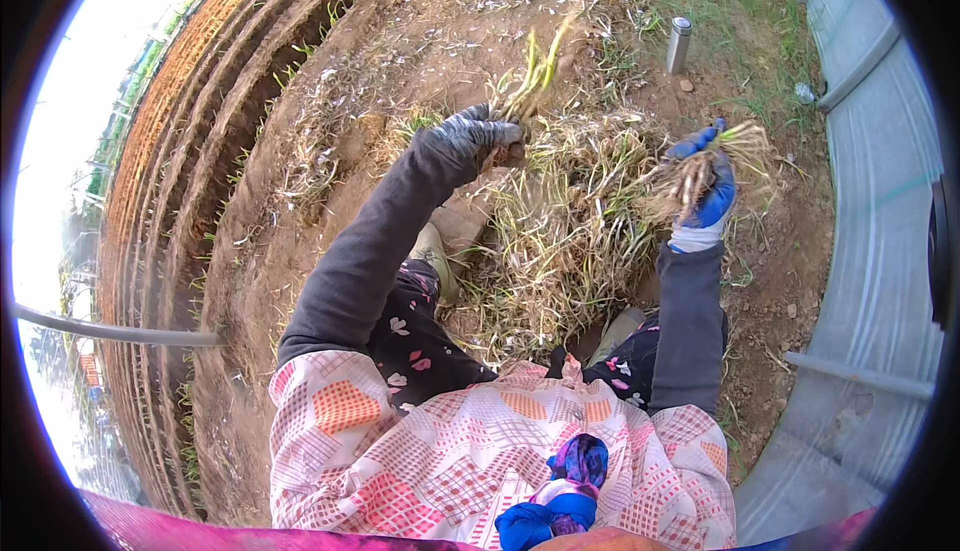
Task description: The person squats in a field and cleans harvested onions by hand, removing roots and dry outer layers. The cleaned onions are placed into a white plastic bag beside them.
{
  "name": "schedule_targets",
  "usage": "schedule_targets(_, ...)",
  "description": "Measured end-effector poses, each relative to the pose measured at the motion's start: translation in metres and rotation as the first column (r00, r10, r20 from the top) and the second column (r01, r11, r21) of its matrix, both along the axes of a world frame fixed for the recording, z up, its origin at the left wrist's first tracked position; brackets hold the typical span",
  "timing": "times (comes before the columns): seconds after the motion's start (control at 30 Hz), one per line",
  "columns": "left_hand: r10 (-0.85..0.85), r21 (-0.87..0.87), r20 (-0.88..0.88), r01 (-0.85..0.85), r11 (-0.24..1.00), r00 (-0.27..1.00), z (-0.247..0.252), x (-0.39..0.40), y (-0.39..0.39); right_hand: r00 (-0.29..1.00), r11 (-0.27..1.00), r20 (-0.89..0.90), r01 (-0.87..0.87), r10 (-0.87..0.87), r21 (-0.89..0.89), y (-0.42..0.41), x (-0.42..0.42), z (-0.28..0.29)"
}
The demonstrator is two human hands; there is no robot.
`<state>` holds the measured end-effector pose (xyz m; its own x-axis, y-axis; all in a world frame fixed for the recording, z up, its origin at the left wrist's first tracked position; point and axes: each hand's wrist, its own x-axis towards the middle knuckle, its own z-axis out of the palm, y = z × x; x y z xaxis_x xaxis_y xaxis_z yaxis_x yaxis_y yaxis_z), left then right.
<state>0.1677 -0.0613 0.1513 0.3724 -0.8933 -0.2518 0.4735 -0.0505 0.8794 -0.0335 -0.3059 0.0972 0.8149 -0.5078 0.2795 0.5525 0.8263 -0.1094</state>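
Observation:
My left hand (476, 135), in a grey work glove, is closed around a small bunch of green and yellow plant stalks (529, 90) whose tops point up and away. To the right, my right hand (709, 172), in a blue-coated glove, grips a bunch of rooted plants (686, 180), its pale roots to the left and its leaves to the right. Between and below the hands lies a large heap of partly dried, green and straw-coloured plants (570, 228). The kind of plant cannot be told for certain.
A steel flask (679, 46) stands on the soil beyond my right hand. Plastic sheeting on poles (877, 176) runs along the right. Furrowed beds (195, 146) with green shoots lie to the left. My boots (435, 258) flank the heap. A metal pole (120, 332) is at lower left.

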Motion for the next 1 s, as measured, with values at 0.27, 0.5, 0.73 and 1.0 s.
schedule_targets(0.27,0.009,0.096,-0.045,-0.004,0.995,0.999,-0.004,-0.035,-0.032,0.956,0.996,-0.289,-0.069,0.052,-0.05,0.063,0.032,0.001)
schedule_targets(0.5,-0.106,0.06,-0.185,0.119,0.991,0.977,-0.005,-0.046,-0.038,0.884,0.959,-0.461,-0.187,0.071,-0.211,0.063,0.028,-0.03)
schedule_targets(0.73,-0.195,0.219,0.089,0.172,0.961,0.977,-0.019,-0.036,-0.038,0.769,0.865,-0.608,-0.155,-0.198,-0.477,0.061,0.031,-0.047)
schedule_targets(1.0,-0.264,0.43,0.46,0.047,0.902,0.848,-0.014,-0.047,-0.036,0.816,0.828,-0.545,-0.162,-0.193,-0.536,0.061,0.03,-0.065)
